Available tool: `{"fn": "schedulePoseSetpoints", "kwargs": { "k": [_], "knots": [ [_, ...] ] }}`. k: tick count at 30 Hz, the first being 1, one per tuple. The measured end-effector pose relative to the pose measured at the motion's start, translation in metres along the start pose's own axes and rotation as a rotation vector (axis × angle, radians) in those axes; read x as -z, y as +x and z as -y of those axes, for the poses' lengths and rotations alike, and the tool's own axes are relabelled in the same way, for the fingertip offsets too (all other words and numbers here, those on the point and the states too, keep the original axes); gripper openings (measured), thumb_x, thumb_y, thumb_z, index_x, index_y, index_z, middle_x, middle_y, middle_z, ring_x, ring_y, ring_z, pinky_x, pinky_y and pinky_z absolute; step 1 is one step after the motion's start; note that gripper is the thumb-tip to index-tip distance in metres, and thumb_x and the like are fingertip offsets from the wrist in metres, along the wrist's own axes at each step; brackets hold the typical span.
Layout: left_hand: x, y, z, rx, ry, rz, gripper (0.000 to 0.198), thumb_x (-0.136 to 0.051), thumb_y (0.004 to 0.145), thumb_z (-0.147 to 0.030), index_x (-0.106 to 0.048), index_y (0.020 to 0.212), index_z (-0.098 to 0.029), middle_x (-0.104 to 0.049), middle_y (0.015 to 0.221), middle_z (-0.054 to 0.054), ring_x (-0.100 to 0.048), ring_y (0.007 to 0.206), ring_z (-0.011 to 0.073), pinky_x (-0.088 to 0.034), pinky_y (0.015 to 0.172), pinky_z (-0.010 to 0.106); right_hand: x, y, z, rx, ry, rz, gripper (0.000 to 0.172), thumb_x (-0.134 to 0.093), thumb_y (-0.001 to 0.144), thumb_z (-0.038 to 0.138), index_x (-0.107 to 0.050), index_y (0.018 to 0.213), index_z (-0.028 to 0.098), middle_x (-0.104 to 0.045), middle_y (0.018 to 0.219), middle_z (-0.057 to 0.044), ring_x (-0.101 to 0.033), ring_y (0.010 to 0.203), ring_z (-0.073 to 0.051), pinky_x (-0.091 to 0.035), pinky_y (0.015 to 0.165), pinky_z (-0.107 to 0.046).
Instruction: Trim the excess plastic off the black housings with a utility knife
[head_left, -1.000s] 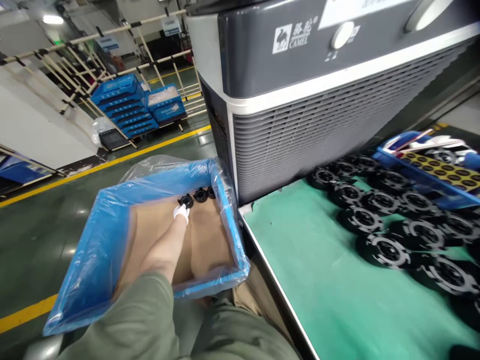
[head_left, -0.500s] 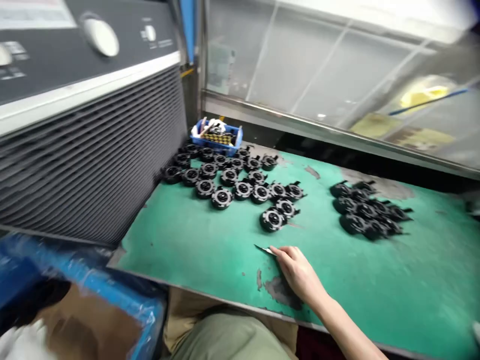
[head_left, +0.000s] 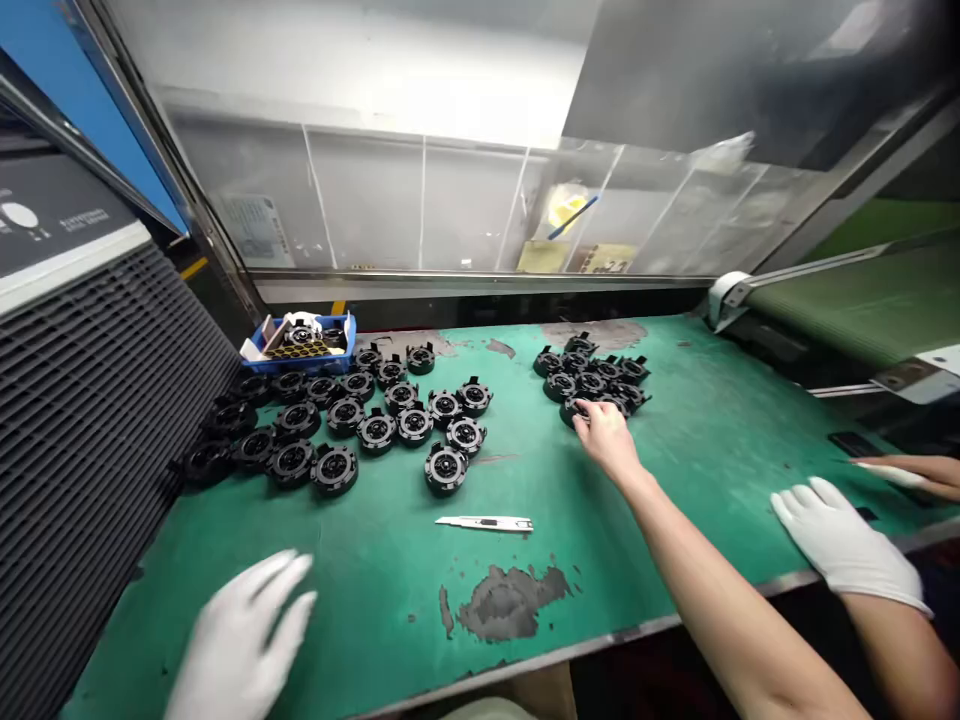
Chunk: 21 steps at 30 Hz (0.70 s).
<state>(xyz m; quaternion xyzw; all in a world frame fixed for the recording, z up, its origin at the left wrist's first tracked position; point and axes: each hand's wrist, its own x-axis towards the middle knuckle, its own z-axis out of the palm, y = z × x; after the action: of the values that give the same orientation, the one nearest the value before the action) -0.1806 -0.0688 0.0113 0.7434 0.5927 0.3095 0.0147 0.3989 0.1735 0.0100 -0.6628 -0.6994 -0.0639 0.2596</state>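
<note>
My left hand (head_left: 244, 635), in a white glove, hovers over the green work mat (head_left: 367, 580) at lower left, fingers apart and holding nothing. My bare right hand (head_left: 609, 438) reaches the right-hand group of black round parts. Its thumb and fingers are closed at the edge of the nearest black round part (head_left: 571, 412), partly covering it. A white utility knife (head_left: 486, 523) lies flat between my hands. At left, several more black round parts (head_left: 334, 468) with grey notched rings stand close together.
A blue basket (head_left: 351, 345) of small things stands at the back left, beside a ribbed dark machine (head_left: 97, 420). At right, a co-worker's gloved hand (head_left: 847, 535) rests on the mat's edge, near a second hand (head_left: 907, 473) with a thin tool. A green conveyor (head_left: 847, 290) runs behind.
My right hand has let go of the utility knife and moved to the right-hand group of parts. My left hand and the co-worker's hands have come into view as the camera turned right.
</note>
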Motion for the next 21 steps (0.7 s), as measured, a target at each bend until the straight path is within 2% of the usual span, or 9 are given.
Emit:
{"fn": "schedulePoseSetpoints", "kwargs": {
  "k": [2, 4, 7, 9, 11, 14, 17, 21],
  "knots": [
    [-0.039, 0.048, -0.033, -0.131, 0.04, 0.159, 0.049, -0.073, 0.099, -0.04, -0.069, 0.148, -0.045, -0.076, 0.145, 0.007, -0.073, 0.132, 0.0402, -0.065, 0.108, 0.062, -0.003, 0.002, -0.005, -0.014, 0.016, 0.007, 0.043, -0.072, 0.107, 0.046, -0.068, 0.141, 0.021, -0.067, 0.145, -0.012, -0.07, 0.123, -0.027, -0.062, 0.104, -0.051],
    [-0.076, 0.097, -0.071, -0.152, 0.033, 0.281, 0.058, -0.077, 0.097, -0.045, -0.067, 0.153, -0.037, -0.068, 0.158, 0.012, -0.065, 0.146, 0.0421, -0.059, 0.117, 0.063, -0.009, -0.008, 0.008, 0.029, 0.059, 0.042, 0.043, -0.072, 0.107, 0.047, -0.068, 0.141, 0.021, -0.068, 0.145, -0.012, -0.069, 0.123, -0.027, -0.062, 0.105, -0.052],
    [-0.118, 0.156, -0.116, -0.065, 0.009, 0.386, 0.071, -0.086, 0.091, -0.051, -0.065, 0.154, -0.027, -0.061, 0.165, 0.019, -0.056, 0.153, 0.0441, -0.052, 0.124, 0.063, -0.019, -0.041, 0.049, 0.183, 0.165, 0.158, 0.038, -0.069, 0.108, 0.043, -0.069, 0.138, 0.02, -0.071, 0.135, -0.011, -0.07, 0.121, -0.027, -0.06, 0.106, -0.052],
    [-0.136, 0.178, -0.128, -0.031, 0.032, 0.394, 0.076, -0.091, 0.085, -0.052, -0.066, 0.151, -0.022, -0.06, 0.163, 0.022, -0.056, 0.151, 0.0474, -0.053, 0.121, 0.064, -0.023, -0.067, 0.082, 0.315, 0.242, 0.265, 0.031, -0.057, 0.113, 0.034, -0.072, 0.137, 0.021, -0.073, 0.126, -0.012, -0.07, 0.117, -0.025, -0.06, 0.105, -0.046],
    [-0.145, 0.188, -0.126, -0.008, 0.043, 0.407, 0.078, -0.092, 0.084, -0.051, -0.065, 0.151, -0.021, -0.063, 0.155, 0.022, -0.061, 0.143, 0.0476, -0.055, 0.116, 0.063, -0.024, -0.092, 0.111, 0.428, 0.299, 0.361, 0.027, -0.06, 0.111, 0.035, -0.075, 0.132, 0.025, -0.074, 0.121, -0.011, -0.07, 0.112, -0.025, -0.061, 0.097, -0.041],
    [-0.146, 0.189, -0.11, 0.01, 0.023, 0.436, 0.08, -0.09, 0.084, -0.047, -0.061, 0.155, -0.022, -0.066, 0.15, 0.02, -0.066, 0.136, 0.0444, -0.057, 0.115, 0.06, -0.024, -0.118, 0.138, 0.498, 0.327, 0.446, 0.018, -0.071, 0.106, 0.04, -0.075, 0.117, 0.027, -0.073, 0.109, -0.007, -0.069, 0.101, -0.025, -0.057, 0.087, -0.039],
    [-0.138, 0.187, -0.088, 0.02, -0.021, 0.459, 0.083, -0.092, 0.082, -0.043, -0.06, 0.156, -0.022, -0.065, 0.152, 0.02, -0.065, 0.141, 0.0424, -0.054, 0.122, 0.057, -0.023, -0.131, 0.146, 0.481, 0.331, 0.471, 0.015, -0.067, 0.108, 0.039, -0.069, 0.105, 0.025, -0.071, 0.103, -0.007, -0.065, 0.093, -0.025, -0.053, 0.082, -0.039],
    [-0.117, 0.173, -0.062, 0.015, -0.092, 0.483, 0.092, -0.094, 0.078, -0.039, -0.057, 0.159, -0.02, -0.062, 0.159, 0.021, -0.058, 0.151, 0.0433, -0.046, 0.132, 0.057, -0.019, -0.137, 0.141, 0.424, 0.362, 0.46, 0.022, -0.054, 0.113, 0.037, -0.063, 0.099, 0.024, -0.069, 0.1, -0.009, -0.063, 0.09, -0.026, -0.052, 0.08, -0.04]
  ]
}}
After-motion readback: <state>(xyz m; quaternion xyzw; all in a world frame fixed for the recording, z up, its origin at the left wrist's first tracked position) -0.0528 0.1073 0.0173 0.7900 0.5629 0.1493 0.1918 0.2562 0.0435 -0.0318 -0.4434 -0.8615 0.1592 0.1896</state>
